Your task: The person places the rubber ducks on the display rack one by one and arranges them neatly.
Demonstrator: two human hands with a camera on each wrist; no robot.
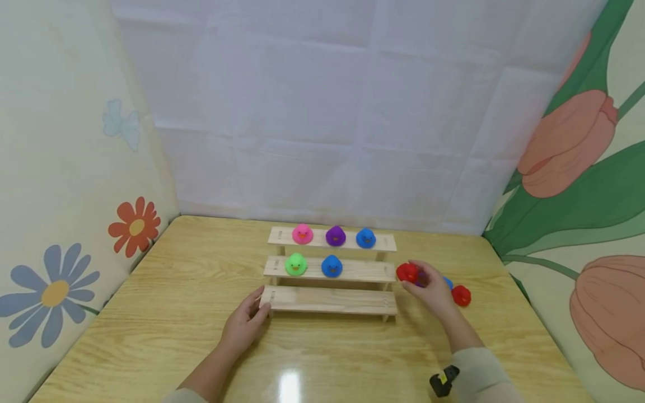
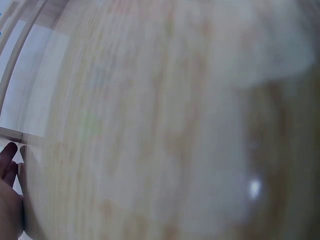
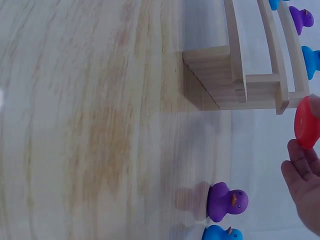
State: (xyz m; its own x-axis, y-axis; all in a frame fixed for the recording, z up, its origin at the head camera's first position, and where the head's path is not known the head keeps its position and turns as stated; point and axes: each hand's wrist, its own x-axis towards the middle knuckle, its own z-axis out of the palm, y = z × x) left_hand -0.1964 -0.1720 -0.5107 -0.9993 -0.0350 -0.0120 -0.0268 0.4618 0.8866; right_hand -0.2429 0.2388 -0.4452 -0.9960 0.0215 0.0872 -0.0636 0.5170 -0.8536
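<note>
A three-step wooden display stand (image 1: 328,300) stands on the table. My left hand (image 1: 244,326) holds the left end of its lowest step, thumb at the front corner; in the left wrist view only part of that hand (image 2: 9,200) shows. To the right of the stand, my right hand (image 1: 428,285) pinches a red rubber duck (image 1: 407,273) off the table; its flat base shows in the right wrist view. On the top step sit a pink duck (image 1: 302,234), a purple duck (image 1: 335,236) and a blue duck (image 1: 365,238). The middle step bears a green duck (image 1: 295,265) and another blue duck (image 1: 332,266).
Beyond the right hand lie another red duck (image 1: 461,295) and a partly hidden blue duck (image 1: 448,283). A purple duck (image 3: 225,201) is beside them. A small black object (image 1: 443,381) is at the right sleeve. A white cloth backdrop (image 1: 322,112) rises behind the table.
</note>
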